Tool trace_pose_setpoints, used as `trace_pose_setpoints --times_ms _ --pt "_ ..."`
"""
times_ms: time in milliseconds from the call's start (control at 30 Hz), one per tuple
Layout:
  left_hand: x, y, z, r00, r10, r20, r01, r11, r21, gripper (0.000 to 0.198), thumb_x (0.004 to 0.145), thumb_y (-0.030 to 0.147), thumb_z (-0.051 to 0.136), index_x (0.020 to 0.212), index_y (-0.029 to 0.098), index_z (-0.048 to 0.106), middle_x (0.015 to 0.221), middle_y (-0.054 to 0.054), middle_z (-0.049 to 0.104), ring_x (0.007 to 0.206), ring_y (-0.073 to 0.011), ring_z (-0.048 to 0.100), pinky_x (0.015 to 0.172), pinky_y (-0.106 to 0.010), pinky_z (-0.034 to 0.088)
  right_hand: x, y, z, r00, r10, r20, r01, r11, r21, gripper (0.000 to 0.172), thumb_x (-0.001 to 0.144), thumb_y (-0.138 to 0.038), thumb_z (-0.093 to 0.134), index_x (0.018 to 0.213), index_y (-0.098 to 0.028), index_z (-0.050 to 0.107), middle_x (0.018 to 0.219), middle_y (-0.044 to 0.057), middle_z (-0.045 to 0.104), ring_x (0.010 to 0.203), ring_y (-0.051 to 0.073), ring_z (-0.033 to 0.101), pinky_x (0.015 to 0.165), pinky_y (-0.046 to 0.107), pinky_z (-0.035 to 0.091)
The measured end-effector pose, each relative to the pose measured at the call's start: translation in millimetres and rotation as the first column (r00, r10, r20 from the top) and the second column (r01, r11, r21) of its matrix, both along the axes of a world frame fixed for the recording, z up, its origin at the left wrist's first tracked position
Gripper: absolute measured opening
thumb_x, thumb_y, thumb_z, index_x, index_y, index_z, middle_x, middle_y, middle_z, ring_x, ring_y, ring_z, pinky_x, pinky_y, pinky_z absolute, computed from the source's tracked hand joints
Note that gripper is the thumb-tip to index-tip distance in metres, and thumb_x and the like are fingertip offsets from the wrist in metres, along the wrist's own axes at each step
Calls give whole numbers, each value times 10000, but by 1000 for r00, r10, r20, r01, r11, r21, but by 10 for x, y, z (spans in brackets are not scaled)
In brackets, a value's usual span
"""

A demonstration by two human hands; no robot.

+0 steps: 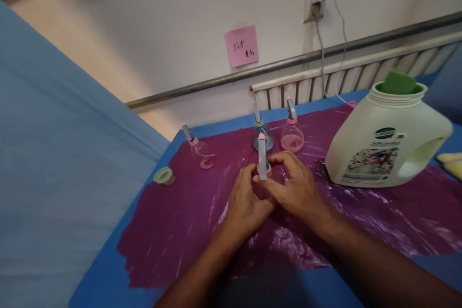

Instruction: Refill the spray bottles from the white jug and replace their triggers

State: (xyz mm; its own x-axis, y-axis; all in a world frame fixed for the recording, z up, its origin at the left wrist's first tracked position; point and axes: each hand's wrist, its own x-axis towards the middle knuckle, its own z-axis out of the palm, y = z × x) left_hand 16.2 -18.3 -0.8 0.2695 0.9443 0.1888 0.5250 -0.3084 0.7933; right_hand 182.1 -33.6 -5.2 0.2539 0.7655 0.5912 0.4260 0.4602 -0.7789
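Observation:
A small spray bottle (263, 156) with a grey trigger head and a pink collar stands upright between my hands. My left hand (247, 204) is closed around its left side. Fingers of my right hand (298, 185) are curled in at the pink collar, with the thumb in front. Most of the bottle's body is hidden by my hands. Just beyond it are a spray bottle with blue-green liquid (262, 139) and a spray bottle with pink liquid (292, 138). Another pink-collared spray bottle (202, 155) leans to the left, with a little pink liquid inside.
A large pale jug (375, 154), uncapped with green in its mouth, stands at right. A green cap (164, 176) lies at left. Purple plastic sheeting (173, 231) covers the blue surface. Behind are a metal rail (202, 85), a plugged-in cord and a pink note (241, 46).

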Motion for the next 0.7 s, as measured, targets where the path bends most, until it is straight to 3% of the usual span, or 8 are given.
trace_pose_setpoints --times_ms 200,400,500,600,700 --pt "-29 -61 -30 997 -64 31 64 998 6 624 834 296 902 1407 275 654 1409 -83 743 1276 -329 738 1080 -498 590 7 -24 -25 996 35 77 -34 999 -11 106 965 -253 812 1041 -257 738 1013 21 763 948 226 737 876 391 604" --pt "-89 -91 -6 997 -74 -2 74 994 -79 548 838 280 847 1351 255 657 1307 -94 747 1166 -323 758 999 -493 618 28 -77 -31 983 129 131 -129 992 -11 135 1032 -278 776 1163 -275 810 1088 45 812 992 241 774 930 428 641" --pt "-109 -71 -45 997 -72 2 72 995 -74 639 826 317 882 1413 262 637 1396 -119 739 1276 -360 746 1090 -541 609 39 -115 -93 983 163 87 -157 985 -74 370 1058 -295 746 1427 -310 760 1241 68 824 1112 272 800 1002 471 663" --pt "-115 -47 -85 996 -84 15 84 994 -69 725 816 360 922 1467 270 616 1515 -143 708 1406 -397 700 1195 -597 570 56 -122 -189 981 192 5 -191 976 -104 723 1065 -311 742 1743 -353 493 1512 100 741 1351 301 747 1158 542 620" --pt "-111 -41 -90 994 -107 -2 106 992 -69 709 807 361 923 1445 266 630 1533 -150 696 1438 -417 681 1231 -632 552 81 -99 -256 986 167 -14 -168 985 -47 828 1012 -335 826 1754 -382 461 1546 97 696 1422 309 693 1258 590 546"
